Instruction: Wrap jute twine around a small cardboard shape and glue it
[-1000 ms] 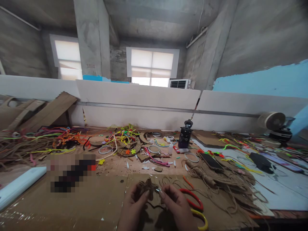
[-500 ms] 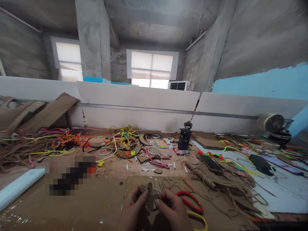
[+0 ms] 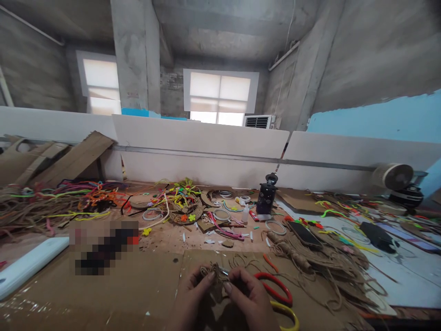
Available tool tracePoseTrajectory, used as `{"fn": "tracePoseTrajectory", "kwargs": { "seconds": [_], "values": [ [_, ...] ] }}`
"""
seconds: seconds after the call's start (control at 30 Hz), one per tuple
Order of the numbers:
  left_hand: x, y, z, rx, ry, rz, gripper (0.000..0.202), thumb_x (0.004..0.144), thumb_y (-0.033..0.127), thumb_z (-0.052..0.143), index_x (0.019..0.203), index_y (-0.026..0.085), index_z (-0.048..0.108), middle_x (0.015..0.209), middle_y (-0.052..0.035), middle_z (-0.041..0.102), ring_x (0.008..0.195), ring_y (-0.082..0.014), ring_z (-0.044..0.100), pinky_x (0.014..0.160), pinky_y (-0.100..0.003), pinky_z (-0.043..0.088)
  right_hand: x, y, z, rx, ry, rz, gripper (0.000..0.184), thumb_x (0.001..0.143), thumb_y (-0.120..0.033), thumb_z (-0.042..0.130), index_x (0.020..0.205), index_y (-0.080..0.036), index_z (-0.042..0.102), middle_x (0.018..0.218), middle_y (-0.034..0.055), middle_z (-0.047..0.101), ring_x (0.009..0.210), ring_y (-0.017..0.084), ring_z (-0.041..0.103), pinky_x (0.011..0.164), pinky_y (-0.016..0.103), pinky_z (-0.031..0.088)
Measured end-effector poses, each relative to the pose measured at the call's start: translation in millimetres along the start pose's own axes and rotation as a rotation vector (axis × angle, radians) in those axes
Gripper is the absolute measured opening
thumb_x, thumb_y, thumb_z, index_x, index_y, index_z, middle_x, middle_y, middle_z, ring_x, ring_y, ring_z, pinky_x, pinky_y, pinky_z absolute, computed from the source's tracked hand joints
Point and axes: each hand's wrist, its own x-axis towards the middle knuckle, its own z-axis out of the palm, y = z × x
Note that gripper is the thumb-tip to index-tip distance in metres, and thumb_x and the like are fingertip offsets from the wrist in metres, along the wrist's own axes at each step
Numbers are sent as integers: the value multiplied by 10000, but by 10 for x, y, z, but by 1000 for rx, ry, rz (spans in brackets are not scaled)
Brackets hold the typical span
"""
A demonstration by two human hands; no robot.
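My left hand (image 3: 191,301) and my right hand (image 3: 250,299) meet at the bottom centre, both pinching a small star-like shape wound in brown jute twine (image 3: 214,274). The left fingers grip its left side, the right thumb and fingers its right side. Just right of my right hand lie scissors with a red handle (image 3: 277,287) and a yellow handle (image 3: 287,312) on the cardboard (image 3: 103,294). Loose twine loops (image 3: 241,262) lie just beyond the hands.
A heap of jute twine (image 3: 324,262) and a phone (image 3: 305,233) lie to the right. Coloured pipe cleaners (image 3: 86,200), wire rings (image 3: 220,214), a dark bottle (image 3: 266,198) and a glue bottle (image 3: 244,214) crowd the middle. A white board (image 3: 31,262) lies left, a fan (image 3: 392,177) far right.
My hands have drawn closer together on the twine shape and shifted slightly right; the shape has turned a little between the fingers. The view moved slightly.
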Motion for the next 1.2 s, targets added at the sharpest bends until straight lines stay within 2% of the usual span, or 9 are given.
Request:
{"fn": "tracePoseTrajectory", "kwargs": {
  "seconds": [0.13, 0.37, 0.5, 0.6, 0.73, 0.83, 1.0, 1.07, 1.2],
  "values": [
    [-33, 42, -20, 52, -5, -37, 363, 616, 387, 959, 791, 169, 728, 708, -12, 719, 614, -135, 649, 618, -224, 497, -16, 10, 9, 97, 1, 53, 425, 754, -568, 829, 851, -171, 712, 774, 12, 618, 736, 180, 537, 667, 262, 435],
    [4, 50, -59, 176, -27, -86, 409, 591, 434, 958, 823, 169, 749, 693, -29, 732, 577, -154, 646, 552, -221, 462, 13, -79, -4, 205, 33, 112, 445, 722, -569, 871, 822, -175, 691, 694, -17, 598, 643, 141, 515, 590, 224, 410],
    [-69, 89, 24, 168, 12, -103, 450, 623, 428, 926, 973, 187, 779, 795, -59, 774, 649, -209, 697, 643, -285, 534, 33, -34, -7, 229, 73, 119, 465, 732, -584, 861, 904, -184, 702, 759, -12, 634, 688, 158, 569, 648, 247, 461],
    [-79, 97, 41, 182, 13, -90, 461, 578, 425, 950, 941, 190, 791, 745, -48, 762, 644, -216, 696, 688, -304, 546, 39, 32, -5, 203, 58, 103, 458, 769, -592, 832, 926, -177, 713, 820, 16, 673, 763, 191, 618, 713, 279, 499],
    [-29, 68, 10, 207, -16, -37, 400, 597, 434, 946, 874, 184, 799, 795, -61, 771, 698, -211, 697, 725, -294, 537, 34, 59, -8, 93, 131, 9, 447, 777, -549, 829, 1026, -190, 732, 934, 63, 716, 841, 241, 657, 748, 322, 540],
    [-14, 53, 2, 248, -48, -20, 394, 623, 450, 932, 889, 192, 799, 820, -61, 775, 753, -222, 697, 743, -292, 530, 16, 12, -33, -130, 248, -178, 392, 803, -421, 811, 1148, -248, 744, 1095, 74, 693, 895, 244, 651, 790, 333, 554],
    [-50, 84, 50, 322, -32, 4, 423, 615, 473, 929, 891, 181, 797, 798, -45, 761, 767, -207, 667, 752, -275, 515, 19, -92, -71, -422, 182, -361, 139, 835, -293, 775, 970, -280, 800, 1263, 87, 621, 1231, 300, 584, 1028, 359, 492],
    [-64, 108, 74, 321, -39, -7, 421, 603, 476, 932, 861, 175, 790, 772, -37, 750, 750, -199, 657, 753, -274, 515, 26, -119, -58, -451, 185, -363, 67, 859, -293, 744, 897, -269, 794, 1250, 88, 619, 1232, 298, 581, 1037, 359, 479],
    [-67, 116, 83, 333, -78, -1, 419, 628, 485, 917, 862, 167, 779, 775, -41, 751, 764, -206, 668, 736, -272, 518, 31, -138, -48, -436, 245, -364, 121, 887, -312, 681, 820, -239, 748, 1222, 92, 633, 1208, 305, 582, 1036, 372, 449]
  ]
}}
